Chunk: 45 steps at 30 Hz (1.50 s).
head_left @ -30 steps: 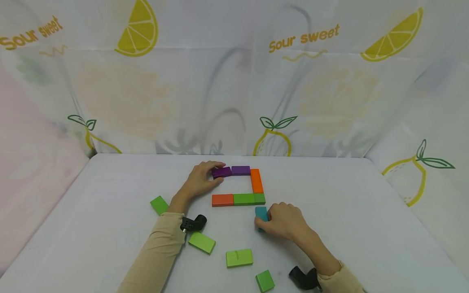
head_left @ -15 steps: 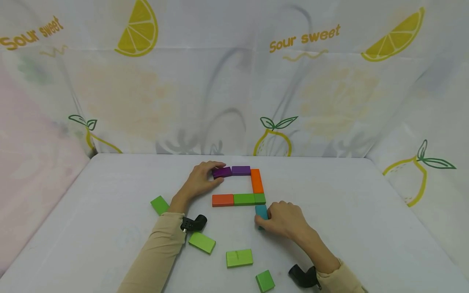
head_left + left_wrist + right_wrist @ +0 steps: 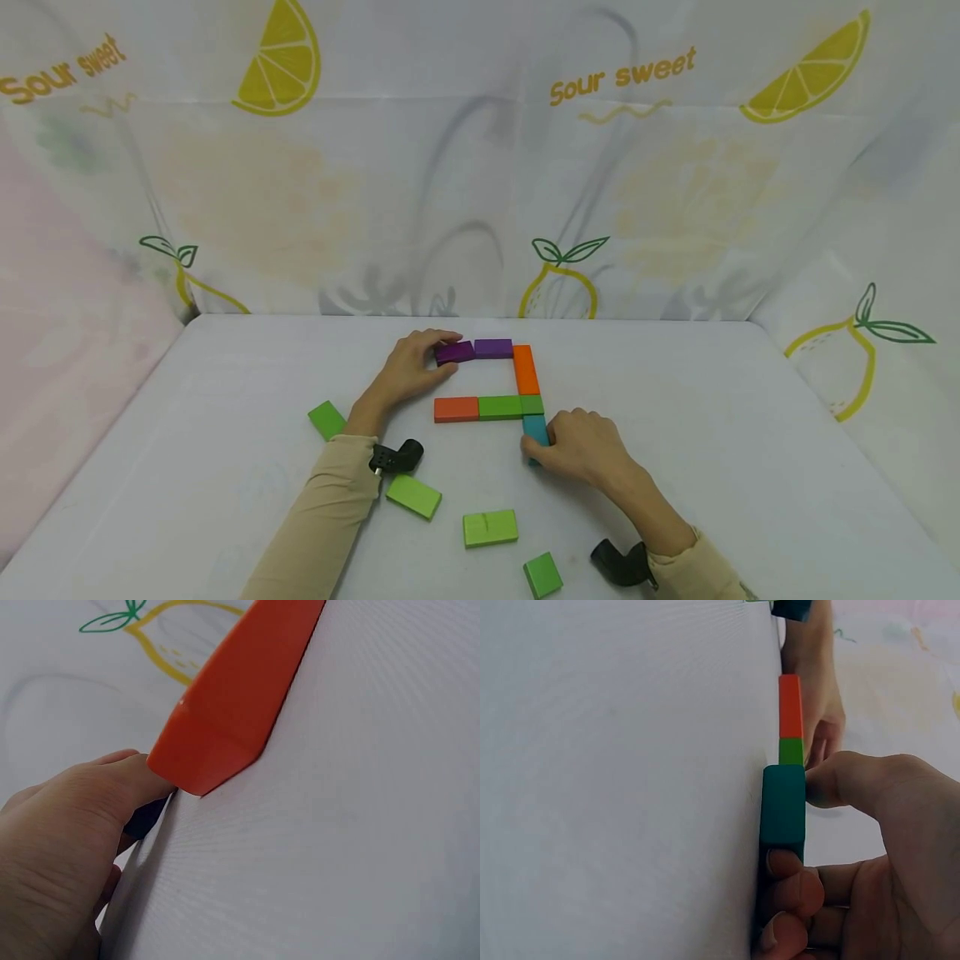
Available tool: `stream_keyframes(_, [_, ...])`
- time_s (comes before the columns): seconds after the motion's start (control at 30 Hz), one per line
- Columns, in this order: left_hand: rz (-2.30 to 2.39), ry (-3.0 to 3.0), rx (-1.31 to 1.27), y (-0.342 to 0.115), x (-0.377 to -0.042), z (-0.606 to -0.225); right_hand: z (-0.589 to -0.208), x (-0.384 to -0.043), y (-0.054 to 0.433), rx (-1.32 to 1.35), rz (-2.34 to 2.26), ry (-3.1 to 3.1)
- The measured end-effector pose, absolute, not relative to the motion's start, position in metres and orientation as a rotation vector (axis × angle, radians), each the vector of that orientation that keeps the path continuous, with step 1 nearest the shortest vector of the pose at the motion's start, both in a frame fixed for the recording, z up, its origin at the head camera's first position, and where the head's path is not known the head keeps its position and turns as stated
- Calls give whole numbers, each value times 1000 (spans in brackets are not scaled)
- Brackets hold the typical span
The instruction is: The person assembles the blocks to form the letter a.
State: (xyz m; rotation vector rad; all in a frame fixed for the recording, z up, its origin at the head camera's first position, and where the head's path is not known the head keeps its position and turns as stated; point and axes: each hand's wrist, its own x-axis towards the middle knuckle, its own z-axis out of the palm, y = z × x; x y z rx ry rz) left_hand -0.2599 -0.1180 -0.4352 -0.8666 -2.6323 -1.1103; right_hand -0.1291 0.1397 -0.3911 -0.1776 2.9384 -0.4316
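My left hand [image 3: 408,367] has its thumb and fingers around a dark purple block [image 3: 455,352], set slightly askew at the left of another purple block [image 3: 493,348]. In the left wrist view a red-orange block [image 3: 225,697] partly covers those fingertips. An orange block [image 3: 527,371] runs from the purple row toward a small green block [image 3: 532,404]. Beside that lie a longer green block [image 3: 499,407] and the red-orange one. My right hand [image 3: 585,446] pinches a teal block [image 3: 784,806], its far end right at the small green block's near side.
Nearer the front lie two light green blocks, one left [image 3: 414,497] and one central [image 3: 490,528], plus a short green block [image 3: 543,575]. Another green block [image 3: 326,420] sits by the left forearm. A printed cloth [image 3: 420,167] hangs behind the white table [image 3: 735,417].
My right hand has slid the teal block a little away from me, narrowing the gap to the small green block. The left hand and the other blocks stay put.
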Motion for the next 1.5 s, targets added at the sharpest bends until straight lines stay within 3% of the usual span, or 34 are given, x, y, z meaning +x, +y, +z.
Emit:
stream_keyframes(0.8, [-1073,-2696,-857,-118,-254,-447,-399,-122,143,-170,-528,2844])
stream_keyframes(1.5, [-1077,-2691,-867,-118,-266,-432,-387,-138,153,-233,-649,2741])
